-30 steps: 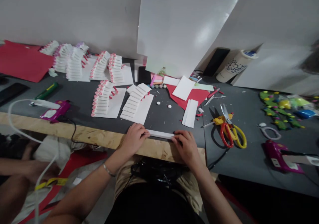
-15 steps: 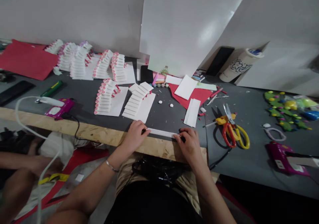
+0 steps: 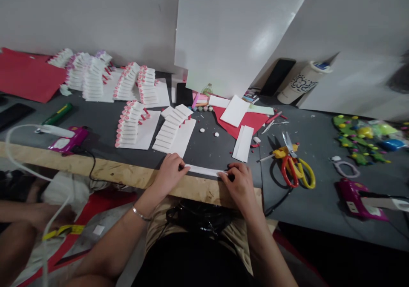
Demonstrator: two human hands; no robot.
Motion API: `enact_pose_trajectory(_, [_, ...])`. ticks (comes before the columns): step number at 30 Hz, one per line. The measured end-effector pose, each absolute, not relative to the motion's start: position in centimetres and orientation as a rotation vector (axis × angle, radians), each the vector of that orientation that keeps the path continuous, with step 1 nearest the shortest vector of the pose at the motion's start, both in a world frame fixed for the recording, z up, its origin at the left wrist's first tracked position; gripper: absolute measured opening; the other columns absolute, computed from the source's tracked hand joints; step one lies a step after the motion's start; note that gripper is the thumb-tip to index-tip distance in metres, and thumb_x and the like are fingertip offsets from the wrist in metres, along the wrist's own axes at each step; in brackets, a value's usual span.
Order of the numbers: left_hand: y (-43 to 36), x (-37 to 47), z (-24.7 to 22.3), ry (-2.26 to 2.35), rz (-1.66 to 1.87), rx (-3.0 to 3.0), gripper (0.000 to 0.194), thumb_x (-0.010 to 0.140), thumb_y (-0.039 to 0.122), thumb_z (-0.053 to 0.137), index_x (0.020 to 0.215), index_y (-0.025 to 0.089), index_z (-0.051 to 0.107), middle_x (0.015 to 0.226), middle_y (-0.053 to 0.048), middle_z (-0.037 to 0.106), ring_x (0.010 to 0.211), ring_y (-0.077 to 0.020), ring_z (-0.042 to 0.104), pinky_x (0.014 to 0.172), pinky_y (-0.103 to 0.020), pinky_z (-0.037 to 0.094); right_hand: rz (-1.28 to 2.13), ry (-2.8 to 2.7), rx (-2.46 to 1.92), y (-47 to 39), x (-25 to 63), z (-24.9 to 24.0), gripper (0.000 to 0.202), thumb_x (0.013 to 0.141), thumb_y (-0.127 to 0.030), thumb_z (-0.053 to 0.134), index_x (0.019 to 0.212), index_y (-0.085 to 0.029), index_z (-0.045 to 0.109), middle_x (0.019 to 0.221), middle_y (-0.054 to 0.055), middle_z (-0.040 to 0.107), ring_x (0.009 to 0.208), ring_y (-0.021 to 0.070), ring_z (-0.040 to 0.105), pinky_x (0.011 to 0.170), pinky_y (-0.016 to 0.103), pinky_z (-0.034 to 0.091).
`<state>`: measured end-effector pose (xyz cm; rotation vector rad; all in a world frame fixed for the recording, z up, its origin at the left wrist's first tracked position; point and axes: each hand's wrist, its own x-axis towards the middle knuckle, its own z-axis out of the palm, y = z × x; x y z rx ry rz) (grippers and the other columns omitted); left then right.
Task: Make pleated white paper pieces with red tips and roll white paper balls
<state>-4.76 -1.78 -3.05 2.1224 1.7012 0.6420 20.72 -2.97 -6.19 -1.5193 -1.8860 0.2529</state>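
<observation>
A narrow white strip (image 3: 204,170), apparently paper or foam, lies along the table's front edge. My left hand (image 3: 171,172) pinches its left end, and my right hand (image 3: 239,185) pinches the right end. Just beyond my left hand rests a white card with overlapping white pieces (image 3: 174,129). To its left is a similar card edged with pink rounds (image 3: 134,125). Several loose white strips (image 3: 243,143) lie past my right hand, below a white sheet (image 3: 234,110) on red material (image 3: 225,124). Two small white lumps (image 3: 216,134) sit between these groups.
Scissors with red and yellow handles (image 3: 295,167) lie right of my hands. Purple glue-gun-like devices stand at left (image 3: 68,140) and right (image 3: 359,199), with cables. A patterned tumbler (image 3: 303,82) is at the back. Another person's arm (image 3: 35,214) shows at lower left.
The camera view has shifted slightly, moving everything a little left in the picture. My hands keep hold of the strip's ends; the right fingers look slightly more curled and the strip a bit bowed.
</observation>
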Motion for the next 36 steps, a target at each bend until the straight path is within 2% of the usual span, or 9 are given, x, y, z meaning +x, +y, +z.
enact_pose_trajectory(8, [-1.7,-5.1,-3.3,1.650,0.655,2.120,0.021,0.081,0.020,0.070,0.068,0.019,0.054,0.075,-0.001,0.057,0.079,-0.0184,0.056,0.078,-0.034,0.046,0.267,-1.874,-1.516,-2.7,20.8,-6.1,0.026,0.089,-0.037,0.063,0.068,-0.022,0.057,0.094,0.010,0.061,0.088,0.0255,0.052,0.080,0.043,0.045])
enact_pose_trajectory(14, [-2.2,-4.5,-2.8,1.698,0.632,2.064,0.008,0.084,0.013,0.064,0.085,0.019,0.060,0.091,-0.002,0.058,0.087,-0.0184,0.057,0.078,-0.034,0.044,0.333,-1.880,-1.538,-2.7,21.3,-5.5,0.010,0.089,-0.031,0.062,0.086,-0.023,0.057,0.091,0.008,0.060,0.086,0.0262,0.054,0.078,0.042,0.046])
enact_pose_trajectory(17, [-2.6,-4.5,-2.6,1.636,0.545,2.197,0.014,0.089,0.012,0.057,0.086,0.022,0.066,0.094,-0.002,0.058,0.093,-0.0193,0.057,0.079,-0.034,0.040,0.340,-1.912,-1.475,-2.6,21.5,-5.3,0.004,0.091,-0.025,0.057,0.091,-0.023,0.061,0.095,0.009,0.060,0.091,0.0259,0.055,0.080,0.041,0.047])
enact_pose_trajectory(21, [-3.1,-4.9,-2.3,1.573,0.506,2.424,0.019,0.091,0.014,0.056,0.093,0.024,0.072,0.096,-0.005,0.058,0.095,-0.0212,0.054,0.079,-0.036,0.038,0.250,-2.077,-1.382,-2.7,21.9,-5.3,0.017,0.093,-0.020,0.053,0.090,-0.024,0.069,0.100,0.009,0.059,0.093,0.0245,0.054,0.082,0.040,0.048])
enact_pose_trajectory(26, [-3.0,-5.2,-1.5,1.322,0.358,2.815,0.013,0.094,0.017,0.055,0.097,0.019,0.067,0.099,-0.007,0.064,0.096,-0.0228,0.053,0.079,-0.037,0.035,0.148,-2.434,-1.230,-2.9,22.5,-5.2,0.030,0.093,-0.008,0.047,0.104,-0.022,0.071,0.100,0.010,0.063,0.090,0.0234,0.052,0.085,0.039,0.047])
enact_pose_trajectory(32, [-2.0,-4.5,-0.5,1.152,0.157,2.960,0.016,0.095,0.011,0.051,0.086,0.017,0.063,0.086,-0.007,0.064,0.087,-0.0230,0.052,0.074,-0.037,0.035,0.034,-2.704,-1.089,-2.4,22.1,-4.4,0.023,0.095,-0.012,0.050,0.085,-0.019,0.069,0.080,0.009,0.063,0.082,0.0234,0.051,0.076,0.039,0.041])
enact_pose_trajectory(36, [-1.7,-4.1,-0.9,1.141,0.091,3.052,0.019,0.095,0.011,0.049,0.084,0.016,0.063,0.083,-0.008,0.064,0.081,-0.0228,0.053,0.070,-0.038,0.034,-0.088,-2.789,-1.040,-2.0,22.0,-3.7,0.019,0.092,-0.010,0.053,0.080,-0.019,0.065,0.076,0.007,0.060,0.076,0.0220,0.048,0.070,0.036,0.037])
